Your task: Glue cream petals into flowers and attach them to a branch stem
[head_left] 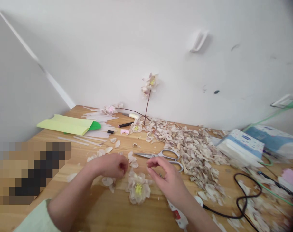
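A flower with pale, see-through petals and a yellow centre (138, 189) lies on the wooden table between my hands, just below them. My left hand (116, 166) hovers at its upper left with the fingers curled in; what they hold, if anything, is hidden. To the upper right of the flower, my right hand (166, 174) has thumb and index finger brought close in a pinch; anything between them is too small to make out. Loose petals (108, 181) lie under and around my left hand. Behind my right hand are grey-handled scissors (170, 154), partly covered.
A white tool with a red label (177, 215) lies beneath my right forearm, near a black cord (245, 196). A large heap of dry petals (194, 151) spreads rightward toward tissue packs (243, 146). Yellow-green paper (66, 124), pale strips (101, 124) and a stemmed flower (151, 82) are farther back.
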Available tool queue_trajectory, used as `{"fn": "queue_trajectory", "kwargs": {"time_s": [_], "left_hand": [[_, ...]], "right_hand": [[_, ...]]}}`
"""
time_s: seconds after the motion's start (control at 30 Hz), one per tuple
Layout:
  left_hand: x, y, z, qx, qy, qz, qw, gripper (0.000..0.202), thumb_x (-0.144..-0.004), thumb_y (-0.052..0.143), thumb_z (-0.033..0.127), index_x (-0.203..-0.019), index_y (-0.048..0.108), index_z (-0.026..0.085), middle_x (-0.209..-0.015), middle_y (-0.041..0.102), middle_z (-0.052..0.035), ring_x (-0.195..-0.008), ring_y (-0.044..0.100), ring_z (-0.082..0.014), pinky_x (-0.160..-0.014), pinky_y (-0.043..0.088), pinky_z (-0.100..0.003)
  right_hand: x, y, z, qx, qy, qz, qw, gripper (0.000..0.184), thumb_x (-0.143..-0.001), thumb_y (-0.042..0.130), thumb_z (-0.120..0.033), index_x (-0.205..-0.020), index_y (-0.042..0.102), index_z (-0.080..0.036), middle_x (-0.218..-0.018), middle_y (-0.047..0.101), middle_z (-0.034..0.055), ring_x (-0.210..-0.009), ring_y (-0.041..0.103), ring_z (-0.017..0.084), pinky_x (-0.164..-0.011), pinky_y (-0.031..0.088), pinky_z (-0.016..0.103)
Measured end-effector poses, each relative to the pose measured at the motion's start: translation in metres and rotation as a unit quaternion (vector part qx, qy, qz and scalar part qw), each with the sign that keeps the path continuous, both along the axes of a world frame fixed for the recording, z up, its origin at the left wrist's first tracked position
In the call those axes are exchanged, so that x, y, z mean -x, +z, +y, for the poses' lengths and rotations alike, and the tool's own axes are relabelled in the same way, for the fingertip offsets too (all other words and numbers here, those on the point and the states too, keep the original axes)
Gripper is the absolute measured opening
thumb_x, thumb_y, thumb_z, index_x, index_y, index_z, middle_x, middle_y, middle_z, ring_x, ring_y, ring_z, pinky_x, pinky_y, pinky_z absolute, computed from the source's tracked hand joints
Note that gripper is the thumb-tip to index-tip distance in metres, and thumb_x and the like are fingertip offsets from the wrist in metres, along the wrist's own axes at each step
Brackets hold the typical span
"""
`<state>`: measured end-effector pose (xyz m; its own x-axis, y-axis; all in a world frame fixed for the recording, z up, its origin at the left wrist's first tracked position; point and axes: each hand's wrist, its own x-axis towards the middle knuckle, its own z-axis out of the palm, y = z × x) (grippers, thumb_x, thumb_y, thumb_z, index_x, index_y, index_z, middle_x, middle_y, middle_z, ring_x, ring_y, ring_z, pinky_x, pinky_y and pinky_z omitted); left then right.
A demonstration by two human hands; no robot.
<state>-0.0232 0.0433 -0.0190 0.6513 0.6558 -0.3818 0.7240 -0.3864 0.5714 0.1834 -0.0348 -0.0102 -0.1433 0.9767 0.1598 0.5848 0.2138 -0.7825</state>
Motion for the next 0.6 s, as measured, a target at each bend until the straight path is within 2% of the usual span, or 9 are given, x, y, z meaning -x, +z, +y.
{"fn": "queue_trajectory", "kwargs": {"time_s": [0.1,0.2,0.4,0.47,0.6], "left_hand": [[0.004,0.017,-0.002,0.008,0.002,-0.042,0.999,0.026,-0.06,0.048,0.013,-0.08,0.063,0.022,-0.081,0.065,0.0019,-0.072,0.057,-0.0144,-0.061,0.041,-0.022],[0.001,0.029,-0.008,0.007,0.016,-0.118,0.993,0.018,-0.068,0.046,0.016,-0.081,0.059,0.02,-0.073,0.06,0.0023,-0.065,0.053,-0.0119,-0.059,0.041,-0.022],[-0.011,0.038,-0.023,-0.021,0.054,-0.206,0.977,0.02,-0.069,0.05,0.015,-0.087,0.056,0.02,-0.069,0.054,0.004,-0.061,0.05,-0.0101,-0.056,0.041,-0.02],[-0.014,0.038,-0.026,0.018,0.082,-0.214,0.973,0.015,-0.07,0.05,0.017,-0.083,0.057,0.019,-0.065,0.053,0.0043,-0.057,0.05,-0.0094,-0.051,0.042,-0.02],[-0.021,0.036,-0.029,0.149,0.12,-0.203,0.96,0.013,-0.072,0.052,0.028,-0.074,0.059,0.017,-0.056,0.052,0.0048,-0.047,0.05,-0.0091,-0.045,0.045,-0.021]], "right_hand": [[0.004,0.001,-0.003,0.015,0.001,0.039,0.999,0.01,-0.078,0.053,-0.019,-0.088,0.055,-0.022,-0.087,0.061,0.0019,-0.083,0.059,0.016,-0.071,0.046,0.028],[0.008,-0.002,-0.006,0.011,0.013,0.083,0.996,0.022,-0.076,0.056,-0.019,-0.097,0.05,-0.022,-0.088,0.06,0.0019,-0.083,0.059,0.016,-0.076,0.047,0.03],[0.011,-0.009,-0.007,-0.005,-0.003,0.119,0.993,0.038,-0.073,0.06,-0.02,-0.108,0.044,-0.023,-0.091,0.057,0.0027,-0.083,0.057,0.016,-0.077,0.048,0.033],[0.011,-0.01,-0.007,-0.013,0.008,0.116,0.993,0.039,-0.073,0.06,-0.019,-0.108,0.044,-0.024,-0.091,0.057,0.0023,-0.084,0.058,0.016,-0.078,0.049,0.033],[0.011,-0.007,-0.01,-0.027,0.03,0.091,0.995,0.043,-0.071,0.06,-0.015,-0.11,0.044,-0.025,-0.094,0.059,0.0019,-0.087,0.058,0.016,-0.081,0.047,0.032]]}}
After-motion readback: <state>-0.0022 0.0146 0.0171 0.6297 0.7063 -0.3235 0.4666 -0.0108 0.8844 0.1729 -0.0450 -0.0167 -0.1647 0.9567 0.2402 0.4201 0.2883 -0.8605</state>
